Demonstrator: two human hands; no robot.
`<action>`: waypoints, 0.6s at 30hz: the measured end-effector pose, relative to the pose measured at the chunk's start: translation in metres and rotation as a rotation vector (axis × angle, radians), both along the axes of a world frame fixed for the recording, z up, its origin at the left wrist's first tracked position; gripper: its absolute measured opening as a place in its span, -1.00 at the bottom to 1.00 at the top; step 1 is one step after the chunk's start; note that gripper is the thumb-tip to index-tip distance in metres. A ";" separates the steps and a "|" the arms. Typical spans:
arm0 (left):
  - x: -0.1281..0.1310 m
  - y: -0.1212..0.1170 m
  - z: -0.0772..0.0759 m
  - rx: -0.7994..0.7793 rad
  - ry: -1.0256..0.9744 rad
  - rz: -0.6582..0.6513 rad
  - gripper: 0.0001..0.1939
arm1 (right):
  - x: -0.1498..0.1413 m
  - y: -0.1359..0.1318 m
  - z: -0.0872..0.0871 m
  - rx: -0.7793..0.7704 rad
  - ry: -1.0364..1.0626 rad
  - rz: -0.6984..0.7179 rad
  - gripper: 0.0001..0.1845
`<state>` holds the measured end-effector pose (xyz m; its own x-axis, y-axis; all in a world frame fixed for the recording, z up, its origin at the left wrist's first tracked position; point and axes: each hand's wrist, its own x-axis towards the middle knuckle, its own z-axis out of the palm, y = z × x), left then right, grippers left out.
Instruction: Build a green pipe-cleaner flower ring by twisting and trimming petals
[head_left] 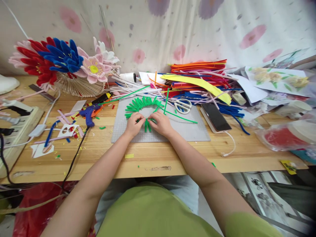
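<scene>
Over a grey cutting mat (192,133), both hands work at a curved fringe of green pipe cleaners (140,103). My left hand (135,124) has its fingers pinched at the lower left of the fringe. Opposite it, my right hand (160,122) is closed with thumb and fingers together at the other side. Between the hands, short green ends point down toward me. Loose green pipe cleaners (181,117) extend to the right of my right hand. White-handled scissors (182,106) lie on the mat's upper right; their blades are hard to make out.
A blue glue gun (90,115) with a black cord lies left of the mat among scraps. Pipe-cleaner flowers (64,59) stand at the back left. Bundles of coloured pipe cleaners (197,77) fill the back. A phone (216,117) is on the right, a power strip (22,131) far left.
</scene>
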<state>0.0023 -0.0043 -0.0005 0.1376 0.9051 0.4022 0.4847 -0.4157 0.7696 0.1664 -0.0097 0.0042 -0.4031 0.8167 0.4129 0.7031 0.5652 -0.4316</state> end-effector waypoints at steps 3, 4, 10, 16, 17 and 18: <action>-0.011 0.002 0.004 0.086 -0.043 0.147 -0.79 | 0.004 0.001 -0.002 0.016 -0.017 -0.019 -0.92; -0.016 0.003 0.004 0.114 -0.076 0.200 -0.79 | 0.006 0.001 -0.003 0.021 -0.016 -0.023 -0.92; -0.033 0.005 0.003 0.193 -0.186 0.267 -0.77 | 0.013 0.007 -0.011 0.011 0.075 0.047 -0.85; -0.031 -0.002 0.008 0.264 -0.100 0.071 -0.76 | 0.014 0.005 -0.008 -0.009 0.090 0.031 -0.76; -0.029 -0.003 0.009 0.263 -0.059 0.047 -0.76 | 0.013 0.003 -0.005 0.000 0.089 0.042 -0.68; -0.027 -0.005 0.010 0.256 -0.012 0.033 -0.75 | 0.011 0.000 -0.001 0.006 0.090 0.062 -0.61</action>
<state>-0.0247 -0.0093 0.0096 0.1040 0.7774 0.6203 0.4929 -0.5820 0.6468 0.1772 -0.0095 0.0028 -0.4140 0.7886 0.4548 0.6250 0.6094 -0.4878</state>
